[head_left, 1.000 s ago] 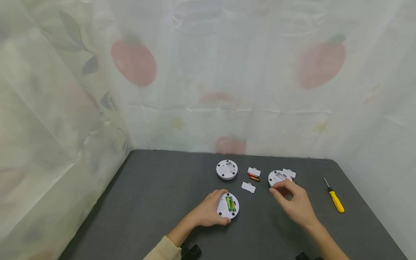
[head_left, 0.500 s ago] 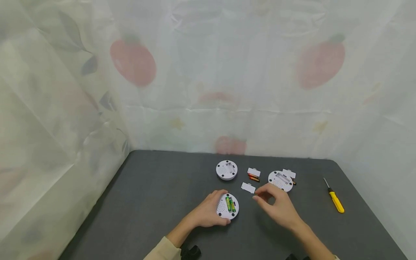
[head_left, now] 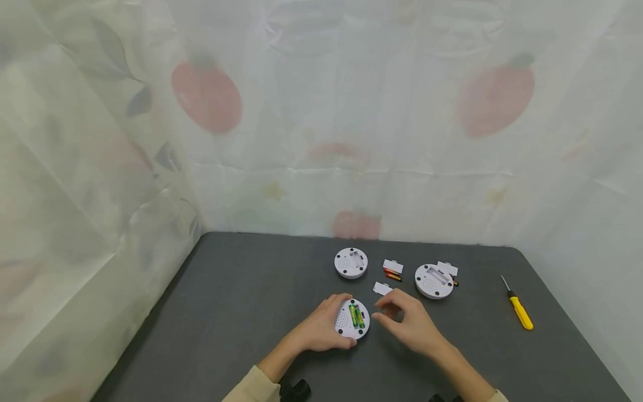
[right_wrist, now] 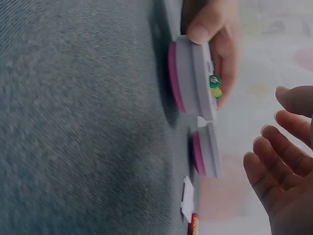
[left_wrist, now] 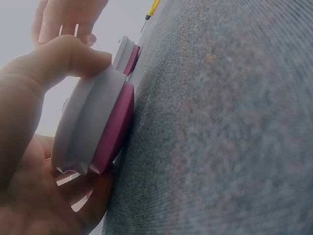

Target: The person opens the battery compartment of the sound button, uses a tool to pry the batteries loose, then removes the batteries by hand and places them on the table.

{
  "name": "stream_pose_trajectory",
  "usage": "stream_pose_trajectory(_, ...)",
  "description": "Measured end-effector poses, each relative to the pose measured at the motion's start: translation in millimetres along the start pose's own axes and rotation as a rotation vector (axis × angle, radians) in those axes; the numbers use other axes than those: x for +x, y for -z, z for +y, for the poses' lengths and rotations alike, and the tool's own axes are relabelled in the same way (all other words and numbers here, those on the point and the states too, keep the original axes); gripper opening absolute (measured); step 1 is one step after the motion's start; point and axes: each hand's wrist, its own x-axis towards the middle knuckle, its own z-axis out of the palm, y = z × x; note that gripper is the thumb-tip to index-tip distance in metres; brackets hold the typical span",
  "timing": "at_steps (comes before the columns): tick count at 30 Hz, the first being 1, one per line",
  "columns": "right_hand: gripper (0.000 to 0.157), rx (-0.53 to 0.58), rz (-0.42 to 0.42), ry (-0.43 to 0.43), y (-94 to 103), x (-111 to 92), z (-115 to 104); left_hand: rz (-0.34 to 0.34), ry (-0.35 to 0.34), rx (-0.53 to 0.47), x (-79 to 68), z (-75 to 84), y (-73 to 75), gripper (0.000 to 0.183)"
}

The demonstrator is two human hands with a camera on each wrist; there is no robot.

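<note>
My left hand (head_left: 324,324) holds a round white device (head_left: 344,321) by its rim, thumb on one side and fingers on the other. Two green batteries (head_left: 356,316) lie in the uncovered compartment on its top. From the left wrist view, the device's lower part (left_wrist: 116,128) is pink and sits close over the table. My right hand (head_left: 409,324) hovers just right of the device, its fingers loosely bent and apart from it. In the right wrist view, nothing shows between the thumb and fingers of that hand (right_wrist: 288,161).
Two similar round devices, one at the back (head_left: 350,263) and one at the right (head_left: 434,281), show bare battery slots. White battery covers (head_left: 393,266) lie nearby, with red batteries (head_left: 393,274) beside one. A yellow screwdriver (head_left: 521,312) lies far right on the dark table (head_left: 241,290).
My right hand has moved left from the right-hand device to beside the one in my left hand, now partly covering the nearer battery cover. The left hand has stayed in place.
</note>
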Motion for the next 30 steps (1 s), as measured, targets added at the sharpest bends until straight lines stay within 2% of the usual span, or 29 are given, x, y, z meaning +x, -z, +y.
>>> stream_pose_trajectory(8,0.020,-0.013,-0.102,-0.028,-9.3,1.4,1.7,-0.005,-0.012,-0.007,-0.1,0.6,0.8,0.095)
stream_pose_trajectory(17,0.027,-0.005,-0.190,-0.055,-17.8,1.7,5.6,-0.008,-0.012,-0.004,0.1,-0.1,1.4,0.096)
stream_pose_trajectory(25,0.027,-0.034,-0.212,-0.100,-23.1,4.5,7.2,-0.011,-0.009,-0.004,0.1,0.0,1.7,0.095)
stream_pose_trajectory(30,0.023,-0.054,-0.200,-0.098,-24.5,6.2,7.5,-0.007,-0.011,-0.006,0.0,0.2,1.6,0.095)
